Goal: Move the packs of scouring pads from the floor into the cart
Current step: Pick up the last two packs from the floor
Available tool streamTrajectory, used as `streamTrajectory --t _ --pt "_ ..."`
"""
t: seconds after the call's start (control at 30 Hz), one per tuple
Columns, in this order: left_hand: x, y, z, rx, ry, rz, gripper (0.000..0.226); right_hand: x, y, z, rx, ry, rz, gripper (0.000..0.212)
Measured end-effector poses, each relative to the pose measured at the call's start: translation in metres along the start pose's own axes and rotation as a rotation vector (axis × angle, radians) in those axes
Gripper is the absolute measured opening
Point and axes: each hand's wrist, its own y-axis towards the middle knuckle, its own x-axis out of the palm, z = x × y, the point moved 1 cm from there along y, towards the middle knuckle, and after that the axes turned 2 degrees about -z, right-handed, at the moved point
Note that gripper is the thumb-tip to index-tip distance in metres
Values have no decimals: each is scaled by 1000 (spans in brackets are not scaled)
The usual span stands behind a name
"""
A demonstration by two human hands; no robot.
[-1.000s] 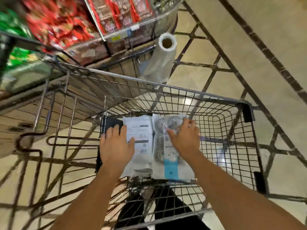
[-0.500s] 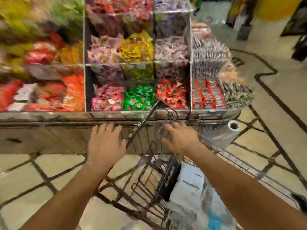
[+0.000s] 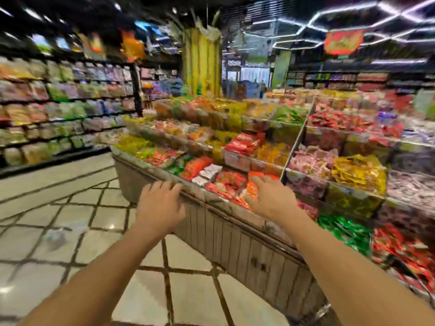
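The view is blurred and looks across the shop. The cart and the packs of scouring pads are out of view. My left hand is stretched forward, palm down, fingers apart, holding nothing. My right hand is also held out with spread fingers and holds nothing. Both hands hover in the air in front of the near edge of a sweets display stand.
The tiered stand with bins of wrapped sweets fills the middle and right. Long shelves of packets line the left wall. A yellow pillar rises behind the stand. Tiled floor spreads to the lower left.
The view has swung up from the cart to the shop. Both hands have let go of the packs in the cart and risen forward, with nothing in them.
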Motion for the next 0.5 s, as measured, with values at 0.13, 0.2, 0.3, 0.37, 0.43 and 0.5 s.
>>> streamTrajectory --t 0.13,0.2,0.3,0.37,0.43,0.5 --pt "-16 5 -90 -148 44 14 60 -7 48 -81 -118 6 27 59" --pt "-18 6 -128 -221 46 25 60 -9 73 -116 -171 -1 19 62" --pt "-15 13 -175 -320 75 8 59 -7 111 -166 -265 2 23 66" --pt "-12 21 -202 -377 89 -10 61 -3 139 -198 -322 5 32 67" --pt "-6 32 -225 -416 108 -19 63 3 167 -228 -374 6 45 67" --pt "-1 48 -248 -452 129 -27 63 10 196 -257 -427 33 56 66"
